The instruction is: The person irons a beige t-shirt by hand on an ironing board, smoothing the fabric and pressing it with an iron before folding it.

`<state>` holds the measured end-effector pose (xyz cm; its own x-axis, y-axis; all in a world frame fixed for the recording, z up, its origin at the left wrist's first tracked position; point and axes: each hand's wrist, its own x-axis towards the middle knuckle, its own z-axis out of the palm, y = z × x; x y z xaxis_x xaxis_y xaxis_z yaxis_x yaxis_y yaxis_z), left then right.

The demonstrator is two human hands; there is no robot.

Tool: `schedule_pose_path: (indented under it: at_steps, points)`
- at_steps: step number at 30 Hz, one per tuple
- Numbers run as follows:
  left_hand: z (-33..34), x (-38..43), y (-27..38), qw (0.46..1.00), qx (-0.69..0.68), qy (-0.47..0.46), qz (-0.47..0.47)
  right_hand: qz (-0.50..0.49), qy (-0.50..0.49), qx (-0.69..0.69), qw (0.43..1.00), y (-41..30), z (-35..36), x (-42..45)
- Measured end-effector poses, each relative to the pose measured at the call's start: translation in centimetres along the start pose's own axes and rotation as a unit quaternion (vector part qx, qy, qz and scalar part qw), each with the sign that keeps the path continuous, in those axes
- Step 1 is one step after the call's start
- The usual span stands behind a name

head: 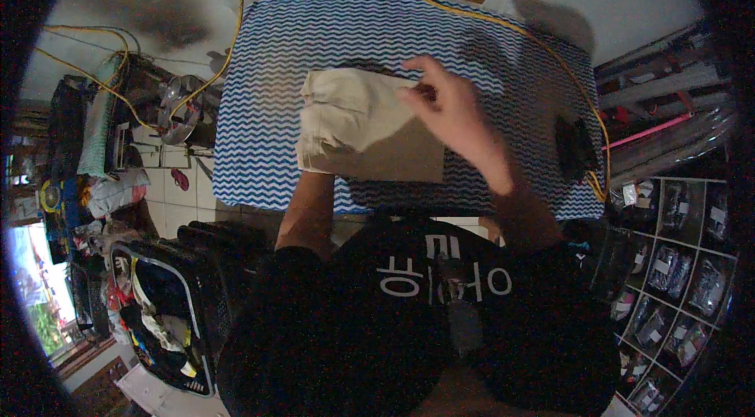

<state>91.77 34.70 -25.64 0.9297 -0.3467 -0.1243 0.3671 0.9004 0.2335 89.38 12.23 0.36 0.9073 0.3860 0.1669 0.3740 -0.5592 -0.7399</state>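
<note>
A beige cloth garment (383, 128), seemingly folded, lies on a table with a blue-and-white zigzag cover (283, 28). My left forearm reaches up to the near left part of the cloth; the left hand itself is hidden under or inside the fabric, so its grip cannot be seen. Over the cloth's right edge is my right hand (445, 101), raised and slightly blurred, its thumb and forefinger apart with nothing seen between them. Something dark shows just behind the far edge of the cloth.
A yellow cable (501, 21) runs across the table's far and right side. Near the right edge lies a dark object (575, 149). Shelving with plastic-wrapped packets (669, 266) stands at the right. At lower left is a black basket (191, 305) holding clothes; a fan (181, 110) stands left of the table.
</note>
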Motion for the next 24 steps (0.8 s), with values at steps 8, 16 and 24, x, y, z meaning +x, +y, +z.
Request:
schedule_pose_path:
  at_steps: [8, 16, 24]
  points:
    - [-3.6, 0.2, 5.7, 0.999, -0.018, -0.046, -0.008, 0.041, -0.032, 0.067, 0.996, 12.6, 2.2, -3.6]
    - [3.2, -0.6, 11.1, 0.884, 0.414, 0.204, 0.077, 0.128, -0.007, -0.206, 0.97, 16.5, 6.3, -3.2]
    - [0.9, 1.2, 4.1, 0.23, 0.944, 0.134, 0.194, 0.036, 0.097, -0.326, 0.94, 22.9, 12.6, -1.8]
